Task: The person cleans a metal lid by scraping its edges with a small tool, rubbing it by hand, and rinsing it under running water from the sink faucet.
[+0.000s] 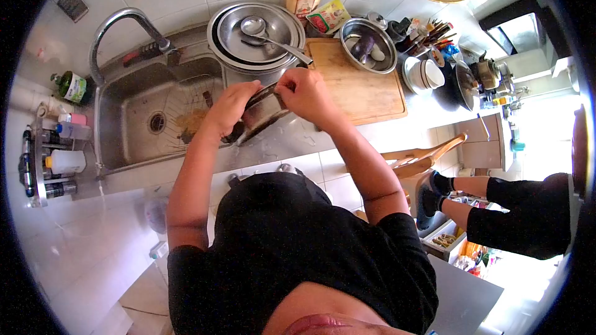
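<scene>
I have both hands at the counter's front edge, my right hand (303,92) closed, its fingers curled tight on the upper rim of a shiny metal piece (264,115). My left hand (234,107) lies against its other end, fingertips at the rim; how firmly it grips I cannot tell. The piece sits slantwise between my hands, just beside the sink, too hidden for me to say what it is. Taking it as the centre of a clock, with twelve toward the tiled wall, the sink (127,130) spreads out at nine, and its curved faucet (127,13) arches over at ten. At twelve are nested metal bowls (276,28), with a ladle (253,26) resting in the inner one. Two packets (329,17) stand at one o'clock against the wall. Between two and three lies a wooden cutting board (357,96); at two, a metal basin (367,27) holds a dark purple eggplant (362,47) and a small white roundish thing (377,54). A wooden chair (428,160) is between three and four, well apart from me, and another person's legs (475,198) show at four.
</scene>
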`<state>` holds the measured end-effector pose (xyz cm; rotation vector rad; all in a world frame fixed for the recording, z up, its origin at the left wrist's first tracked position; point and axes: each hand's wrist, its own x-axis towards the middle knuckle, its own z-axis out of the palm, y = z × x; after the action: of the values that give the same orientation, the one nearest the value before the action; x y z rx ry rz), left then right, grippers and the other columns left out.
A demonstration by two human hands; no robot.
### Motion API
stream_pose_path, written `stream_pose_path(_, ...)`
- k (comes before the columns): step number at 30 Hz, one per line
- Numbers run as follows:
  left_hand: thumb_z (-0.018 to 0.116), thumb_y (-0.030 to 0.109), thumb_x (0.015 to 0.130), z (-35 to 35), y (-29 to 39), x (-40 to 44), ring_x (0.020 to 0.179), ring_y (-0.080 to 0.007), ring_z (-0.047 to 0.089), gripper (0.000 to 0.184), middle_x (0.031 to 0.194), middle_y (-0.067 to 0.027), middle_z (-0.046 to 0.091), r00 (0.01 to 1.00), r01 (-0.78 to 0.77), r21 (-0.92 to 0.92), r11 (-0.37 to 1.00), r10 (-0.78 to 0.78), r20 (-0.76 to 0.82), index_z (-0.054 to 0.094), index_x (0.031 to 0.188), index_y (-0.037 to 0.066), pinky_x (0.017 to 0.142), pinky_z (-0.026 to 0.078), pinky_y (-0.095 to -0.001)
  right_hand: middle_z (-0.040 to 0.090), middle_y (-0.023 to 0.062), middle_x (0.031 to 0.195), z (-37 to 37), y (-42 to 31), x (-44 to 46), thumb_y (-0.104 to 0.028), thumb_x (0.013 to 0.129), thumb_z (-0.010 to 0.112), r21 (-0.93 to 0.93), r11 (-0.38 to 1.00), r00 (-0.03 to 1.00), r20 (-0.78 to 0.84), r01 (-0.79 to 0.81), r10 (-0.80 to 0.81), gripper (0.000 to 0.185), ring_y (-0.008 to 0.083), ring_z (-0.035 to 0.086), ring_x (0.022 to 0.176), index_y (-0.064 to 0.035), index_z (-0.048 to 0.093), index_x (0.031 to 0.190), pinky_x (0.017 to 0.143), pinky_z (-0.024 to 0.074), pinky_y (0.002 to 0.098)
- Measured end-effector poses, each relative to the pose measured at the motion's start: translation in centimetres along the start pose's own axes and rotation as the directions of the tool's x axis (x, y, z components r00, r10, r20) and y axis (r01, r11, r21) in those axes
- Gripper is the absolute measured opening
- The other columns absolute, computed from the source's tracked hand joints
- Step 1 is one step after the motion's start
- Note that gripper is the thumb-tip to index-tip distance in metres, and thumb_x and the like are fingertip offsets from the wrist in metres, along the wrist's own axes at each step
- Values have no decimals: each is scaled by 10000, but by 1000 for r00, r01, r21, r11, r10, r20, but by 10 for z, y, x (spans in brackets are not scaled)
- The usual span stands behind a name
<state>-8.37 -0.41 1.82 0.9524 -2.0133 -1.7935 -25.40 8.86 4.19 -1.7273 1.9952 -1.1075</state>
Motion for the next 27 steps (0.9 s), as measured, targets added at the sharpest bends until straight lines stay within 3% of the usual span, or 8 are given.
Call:
stream_pose_path(1,423,265,956,3,0,-2,1057,-225,559,357,1140,-140,616,992,-92,128,987,102,-70,640,1068,5,951,402,-334,597,145,642,4,1,-1,-106,733,682,-19,999,1000,0,25,-25,113,262,597,582,-3,637,724,553,459,353)
stream_pose_path(2,452,288,948,5,-1,-1,935,-185,546,357,1025,-96,615,995,-81,55,995,84,-52,646,1038,1,848,412,-309,600,147,662,12,4,-1,-109,729,684,-29,987,986,-51,156,-157,110,282,601,606,-8,640,727,562,462,368)
stream_pose_path(4,509,333,931,3,-5,4,691,-104,520,372,794,-6,613,999,-48,-83,995,47,-17,658,978,-5,642,433,-258,603,151,671,9,5,-1,-107,727,681,-59,989,989,-51,136,-139,107,294,603,611,-9,638,724,567,466,373)
stream_pose_path(7,515,300,937,5,-8,7,676,-88,491,333,769,2,590,1000,-10,-136,991,10,-3,660,946,0,598,410,-251,603,149,683,2,6,0,-101,724,674,-33,995,992,-80,98,-100,99,302,603,618,-12,632,714,575,473,375)
stream_pose_path(11,513,287,948,10,-2,11,653,-64,455,319,729,14,567,1000,11,-172,985,-11,-1,657,937,3,563,382,-239,601,146,680,18,5,-1,-96,727,665,-112,977,979,-77,181,-190,83,304,603,626,-19,634,726,579,475,382)
stream_pose_path(15,515,288,952,2,-12,19,643,-61,444,323,726,23,563,999,-2,-207,978,13,50,653,946,-3,560,377,-236,603,156,667,3,8,1,-102,721,673,-54,998,995,-92,40,-44,106,288,610,613,-9,625,701,581,474,370)
stream_pose_path(20,516,287,953,2,-2,22,644,-64,452,334,746,25,575,1000,-4,-133,991,5,10,650,926,-18,567,384,-239,602,156,654,20,0,5,-84,727,653,-57,986,980,-118,158,-163,89,278,604,588,-2,627,701,558,469,356)
stream_pose_path(27,509,280,953,-12,-6,34,669,-76,470,324,757,19,583,999,34,-143,989,-33,11,651,924,-10,610,404,-252,599,156,658,9,12,16,-70,719,656,-35,998,993,-105,58,-62,73,299,600,601,-8,628,693,575,474,362)
